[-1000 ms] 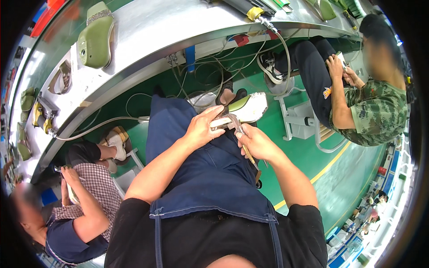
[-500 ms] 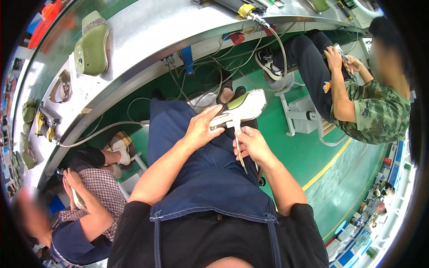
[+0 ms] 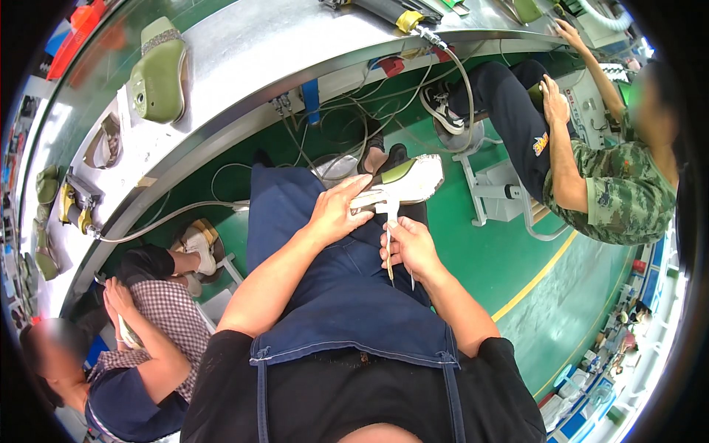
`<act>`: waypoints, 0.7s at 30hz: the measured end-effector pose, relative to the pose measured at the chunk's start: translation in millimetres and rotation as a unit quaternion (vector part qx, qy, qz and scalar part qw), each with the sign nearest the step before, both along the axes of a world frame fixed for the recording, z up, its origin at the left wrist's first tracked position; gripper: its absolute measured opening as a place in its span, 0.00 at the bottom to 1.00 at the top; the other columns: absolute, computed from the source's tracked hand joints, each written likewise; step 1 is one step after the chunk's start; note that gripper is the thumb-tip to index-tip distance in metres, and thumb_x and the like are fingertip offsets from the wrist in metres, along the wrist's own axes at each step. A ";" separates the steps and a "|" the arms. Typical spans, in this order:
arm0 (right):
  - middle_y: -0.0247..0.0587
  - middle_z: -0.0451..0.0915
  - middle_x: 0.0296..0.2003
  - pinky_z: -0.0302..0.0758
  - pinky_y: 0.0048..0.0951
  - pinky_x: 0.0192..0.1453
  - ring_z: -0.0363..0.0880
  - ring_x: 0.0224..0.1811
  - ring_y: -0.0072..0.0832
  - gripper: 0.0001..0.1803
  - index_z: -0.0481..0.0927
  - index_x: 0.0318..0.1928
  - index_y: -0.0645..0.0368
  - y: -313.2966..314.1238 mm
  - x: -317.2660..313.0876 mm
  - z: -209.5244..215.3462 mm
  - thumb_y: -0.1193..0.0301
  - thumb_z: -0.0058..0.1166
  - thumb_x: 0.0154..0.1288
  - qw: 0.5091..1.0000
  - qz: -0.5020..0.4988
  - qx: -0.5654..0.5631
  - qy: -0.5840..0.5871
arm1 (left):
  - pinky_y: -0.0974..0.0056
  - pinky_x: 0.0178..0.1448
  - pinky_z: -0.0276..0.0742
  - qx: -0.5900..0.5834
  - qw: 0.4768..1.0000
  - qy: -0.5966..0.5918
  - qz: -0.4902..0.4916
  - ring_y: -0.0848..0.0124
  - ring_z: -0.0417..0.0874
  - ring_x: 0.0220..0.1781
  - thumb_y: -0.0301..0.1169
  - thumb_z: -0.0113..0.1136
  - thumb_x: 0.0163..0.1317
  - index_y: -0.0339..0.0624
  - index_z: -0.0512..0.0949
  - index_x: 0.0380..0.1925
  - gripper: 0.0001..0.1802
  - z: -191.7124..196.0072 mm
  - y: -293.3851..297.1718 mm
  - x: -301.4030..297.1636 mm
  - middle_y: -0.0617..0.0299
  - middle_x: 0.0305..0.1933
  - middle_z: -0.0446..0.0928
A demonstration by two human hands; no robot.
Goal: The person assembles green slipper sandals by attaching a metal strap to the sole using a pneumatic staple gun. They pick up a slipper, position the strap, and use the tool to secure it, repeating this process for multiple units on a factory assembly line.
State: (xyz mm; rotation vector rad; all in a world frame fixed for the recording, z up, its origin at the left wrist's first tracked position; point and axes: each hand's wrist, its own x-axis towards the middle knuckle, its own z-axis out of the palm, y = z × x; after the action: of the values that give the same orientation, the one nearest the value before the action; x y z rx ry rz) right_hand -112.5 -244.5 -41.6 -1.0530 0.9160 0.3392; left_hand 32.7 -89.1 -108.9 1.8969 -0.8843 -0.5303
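Over my lap, an olive-green and white shoe point(image 3: 419, 179) points away to the right, its pale side turned up. My left hand point(image 3: 337, 212) is closed on its near end, the thumb resting along the edge. A white strip point(image 3: 392, 209) comes off the shoe's side and runs down to my right hand point(image 3: 409, 249), which pinches it between thumb and fingers. Below those fingers hang a thin yellowish piece point(image 3: 389, 260) and a slim pale end; what they are, I cannot tell. A dark blue apron point(image 3: 332, 295) covers my lap.
A metal workbench point(image 3: 244, 55) curves across the far side, bearing a green shoe form point(image 3: 160, 77) and a yellow-and-black air tool point(image 3: 399, 16). Hoses point(image 3: 185, 205) and cables hang beneath. One co-worker sits at left point(image 3: 144, 376), another in camouflage at right point(image 3: 617, 192).
The shoe has tilted slightly, and my right hand has drawn a little down toward me with the strip. The co-worker at right has reached an arm up to the bench.
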 end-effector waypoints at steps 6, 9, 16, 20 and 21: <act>0.37 0.80 0.33 0.86 0.34 0.28 0.83 0.27 0.27 0.13 0.73 0.46 0.59 0.2 -2.6 -4.7 0.61 0.52 0.83 0.999 -0.015 0.026 -0.009 | 0.49 0.62 0.84 0.053 0.997 -0.043 -0.038 0.52 0.86 0.62 0.36 0.75 0.59 0.62 0.78 0.70 0.36 8.1 2.5 -1.4 0.53 0.73 0.75; 0.38 0.81 0.34 0.87 0.34 0.31 0.85 0.28 0.28 0.13 0.75 0.49 0.60 -4.5 -5.5 -11.3 0.61 0.53 0.82 0.999 -0.009 0.035 -0.024 | 0.49 0.60 0.85 0.064 0.993 -0.088 -0.048 0.50 0.86 0.60 0.36 0.74 0.61 0.64 0.78 0.70 0.35 8.8 3.3 -2.6 0.52 0.73 0.74; 0.52 0.88 0.49 0.88 0.35 0.48 0.90 0.47 0.36 0.17 0.77 0.60 0.70 -80.0 17.4 37.8 0.70 0.51 0.80 0.950 0.306 -0.065 0.011 | 0.48 0.56 0.86 0.080 0.982 -0.166 -0.041 0.47 0.86 0.57 0.36 0.73 0.62 0.59 0.80 0.68 0.32 12.0 1.3 -7.1 0.47 0.68 0.75; 0.42 0.86 0.39 0.83 0.31 0.44 0.87 0.39 0.28 0.14 0.77 0.57 0.68 -100.3 42.2 93.5 0.71 0.51 0.79 0.919 0.345 -0.191 0.006 | 0.45 0.52 0.87 0.098 0.980 -0.170 -0.018 0.44 0.85 0.53 0.39 0.71 0.64 0.57 0.79 0.68 0.30 15.9 0.9 -15.9 0.42 0.65 0.74; 0.38 0.84 0.36 0.80 0.29 0.42 0.84 0.35 0.25 0.14 0.77 0.58 0.67 -104.6 51.8 103.1 0.72 0.51 0.79 0.904 0.346 -0.249 -0.012 | 0.45 0.51 0.87 0.097 0.981 -0.170 -0.013 0.44 0.85 0.52 0.39 0.71 0.64 0.57 0.79 0.68 0.30 16.6 -1.1 -17.9 0.41 0.65 0.73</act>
State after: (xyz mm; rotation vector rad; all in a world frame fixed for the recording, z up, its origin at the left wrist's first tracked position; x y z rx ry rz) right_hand -60.6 -349.1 61.5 -1.8545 0.5826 0.7006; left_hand 14.8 -90.2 -92.4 2.1981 -1.1112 -0.3185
